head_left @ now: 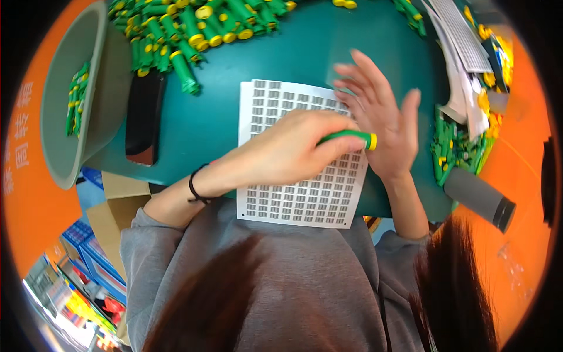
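Note:
My left hand (299, 144) reaches across the label sheet (293, 202), its fingers closed round a small green tube with a yellow end (359, 138). The tube's yellow end points right, close to my right palm; its other end is hidden in my grip. My right hand (381, 117) is raised at the sheet's right edge, palm turned toward the tube, thumb and fingers apart and slightly blurred. It seems to hold nothing. The white sheet carries rows of small printed grey labels and lies at the near edge of the green table, partly covered by my left forearm.
Many green tubes with yellow ends (190, 26) are heaped at the far left. A grey-green bin (108, 88) and black phone (143, 120) sit left. At right are papers (457, 76), more green pieces (463, 144) and a grey cylindrical bottle (478, 196). An open cardboard box (123, 205) is lower left.

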Action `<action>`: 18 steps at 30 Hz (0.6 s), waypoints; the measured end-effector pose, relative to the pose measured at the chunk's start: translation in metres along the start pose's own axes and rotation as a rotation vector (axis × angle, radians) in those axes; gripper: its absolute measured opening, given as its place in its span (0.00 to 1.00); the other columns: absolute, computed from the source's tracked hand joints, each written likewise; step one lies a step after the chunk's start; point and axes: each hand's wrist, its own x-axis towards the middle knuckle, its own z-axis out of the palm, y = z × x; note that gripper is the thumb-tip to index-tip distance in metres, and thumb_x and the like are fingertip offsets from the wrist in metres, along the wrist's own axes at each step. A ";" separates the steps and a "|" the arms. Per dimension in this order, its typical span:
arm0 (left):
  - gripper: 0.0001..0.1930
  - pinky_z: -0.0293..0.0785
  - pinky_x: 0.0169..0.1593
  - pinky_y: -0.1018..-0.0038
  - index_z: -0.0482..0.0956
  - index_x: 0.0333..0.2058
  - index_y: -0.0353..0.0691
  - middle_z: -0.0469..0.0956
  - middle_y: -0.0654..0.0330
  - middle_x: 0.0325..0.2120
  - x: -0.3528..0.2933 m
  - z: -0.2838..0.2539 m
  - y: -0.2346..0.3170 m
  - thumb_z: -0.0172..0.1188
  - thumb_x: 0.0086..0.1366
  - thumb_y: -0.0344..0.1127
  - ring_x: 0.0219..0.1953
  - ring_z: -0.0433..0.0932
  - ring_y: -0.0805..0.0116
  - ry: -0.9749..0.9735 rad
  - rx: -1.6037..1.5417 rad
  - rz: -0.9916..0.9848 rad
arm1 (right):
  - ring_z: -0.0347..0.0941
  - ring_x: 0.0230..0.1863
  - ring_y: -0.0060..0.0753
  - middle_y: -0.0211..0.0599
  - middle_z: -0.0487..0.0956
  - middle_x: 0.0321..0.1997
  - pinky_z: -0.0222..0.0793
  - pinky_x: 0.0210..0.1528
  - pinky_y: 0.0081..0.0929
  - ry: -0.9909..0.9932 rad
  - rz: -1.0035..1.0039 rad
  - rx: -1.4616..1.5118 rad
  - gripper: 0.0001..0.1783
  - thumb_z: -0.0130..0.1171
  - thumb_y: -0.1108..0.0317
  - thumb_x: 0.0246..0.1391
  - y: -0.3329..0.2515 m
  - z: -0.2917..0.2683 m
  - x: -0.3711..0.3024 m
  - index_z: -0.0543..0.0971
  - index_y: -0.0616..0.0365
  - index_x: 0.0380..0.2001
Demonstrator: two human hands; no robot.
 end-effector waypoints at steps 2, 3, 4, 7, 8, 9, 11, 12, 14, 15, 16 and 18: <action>0.13 0.75 0.44 0.66 0.80 0.49 0.37 0.81 0.52 0.40 -0.001 0.016 -0.005 0.59 0.69 0.36 0.42 0.81 0.57 0.039 0.135 0.229 | 0.60 0.68 0.41 0.50 0.65 0.69 0.47 0.72 0.40 -0.031 -0.006 -0.191 0.50 0.16 0.32 0.68 0.000 0.012 0.007 0.56 0.68 0.71; 0.13 0.75 0.43 0.64 0.80 0.48 0.37 0.80 0.52 0.38 -0.004 0.018 -0.001 0.59 0.68 0.34 0.40 0.80 0.54 0.052 0.208 0.212 | 0.60 0.68 0.41 0.50 0.65 0.69 0.47 0.72 0.40 -0.014 -0.004 -0.192 0.50 0.16 0.32 0.68 0.002 0.011 0.007 0.56 0.68 0.71; 0.12 0.75 0.41 0.62 0.79 0.48 0.37 0.79 0.52 0.36 -0.005 0.021 0.000 0.60 0.67 0.32 0.38 0.78 0.51 0.066 0.282 0.194 | 0.59 0.69 0.41 0.50 0.65 0.69 0.46 0.73 0.40 -0.086 -0.030 -0.274 0.50 0.16 0.33 0.68 0.003 0.010 0.007 0.55 0.68 0.71; 0.12 0.73 0.39 0.60 0.79 0.47 0.38 0.77 0.52 0.33 -0.008 0.035 -0.004 0.61 0.65 0.30 0.36 0.77 0.51 0.157 0.355 0.247 | 0.58 0.69 0.41 0.50 0.66 0.68 0.46 0.73 0.39 -0.161 -0.051 -0.377 0.48 0.16 0.35 0.69 0.006 0.004 0.004 0.55 0.68 0.72; 0.12 0.74 0.39 0.61 0.79 0.48 0.37 0.77 0.53 0.33 -0.009 0.037 -0.004 0.61 0.65 0.30 0.36 0.77 0.50 0.179 0.393 0.237 | 0.58 0.69 0.41 0.50 0.66 0.68 0.46 0.73 0.39 -0.172 -0.051 -0.399 0.47 0.17 0.36 0.69 0.007 0.003 0.004 0.55 0.68 0.72; 0.12 0.74 0.39 0.61 0.79 0.48 0.37 0.77 0.53 0.33 -0.008 0.036 -0.007 0.61 0.65 0.30 0.36 0.77 0.50 0.195 0.410 0.227 | 0.58 0.69 0.41 0.50 0.66 0.68 0.46 0.73 0.39 -0.194 -0.059 -0.388 0.47 0.17 0.36 0.69 0.008 0.003 0.006 0.55 0.68 0.72; 0.13 0.76 0.41 0.65 0.78 0.49 0.36 0.79 0.53 0.38 -0.009 0.030 -0.011 0.60 0.66 0.30 0.41 0.79 0.54 0.115 0.349 0.236 | 0.64 0.62 0.38 0.46 0.71 0.64 0.53 0.70 0.38 -0.090 -0.047 -0.312 0.41 0.16 0.42 0.72 0.009 0.006 0.006 0.59 0.62 0.71; 0.13 0.76 0.41 0.65 0.78 0.49 0.36 0.79 0.53 0.38 -0.014 0.018 -0.002 0.60 0.66 0.30 0.41 0.79 0.54 0.125 0.367 0.231 | 0.66 0.61 0.39 0.45 0.73 0.62 0.55 0.69 0.38 -0.079 -0.117 -0.286 0.36 0.25 0.47 0.72 0.004 0.004 0.003 0.64 0.62 0.68; 0.11 0.78 0.41 0.66 0.79 0.43 0.32 0.81 0.49 0.35 -0.037 -0.014 0.014 0.63 0.66 0.31 0.38 0.81 0.56 0.496 0.419 0.308 | 0.68 0.59 0.40 0.43 0.75 0.60 0.57 0.67 0.38 -0.078 -0.188 -0.236 0.30 0.33 0.52 0.73 0.000 -0.013 -0.002 0.70 0.61 0.65; 0.10 0.79 0.43 0.70 0.81 0.45 0.34 0.83 0.52 0.39 -0.067 -0.041 -0.006 0.62 0.67 0.31 0.40 0.83 0.64 0.843 0.409 0.356 | 0.69 0.59 0.41 0.43 0.77 0.57 0.59 0.66 0.38 -0.033 -0.304 -0.726 0.25 0.42 0.57 0.71 -0.007 -0.021 -0.005 0.74 0.61 0.61; 0.09 0.78 0.42 0.70 0.82 0.44 0.33 0.84 0.57 0.39 -0.082 -0.075 0.000 0.62 0.69 0.31 0.39 0.82 0.70 1.201 0.534 0.202 | 0.70 0.59 0.42 0.42 0.79 0.54 0.60 0.64 0.37 0.031 -0.403 -1.225 0.20 0.50 0.62 0.69 -0.008 -0.027 -0.006 0.78 0.60 0.56; 0.11 0.77 0.44 0.70 0.83 0.47 0.34 0.85 0.54 0.38 -0.125 -0.137 0.026 0.62 0.67 0.28 0.39 0.83 0.63 1.554 1.110 -0.007 | 0.71 0.56 0.40 0.40 0.80 0.51 0.62 0.62 0.35 0.044 -0.358 -1.247 0.15 0.57 0.67 0.63 -0.001 -0.016 0.005 0.82 0.58 0.51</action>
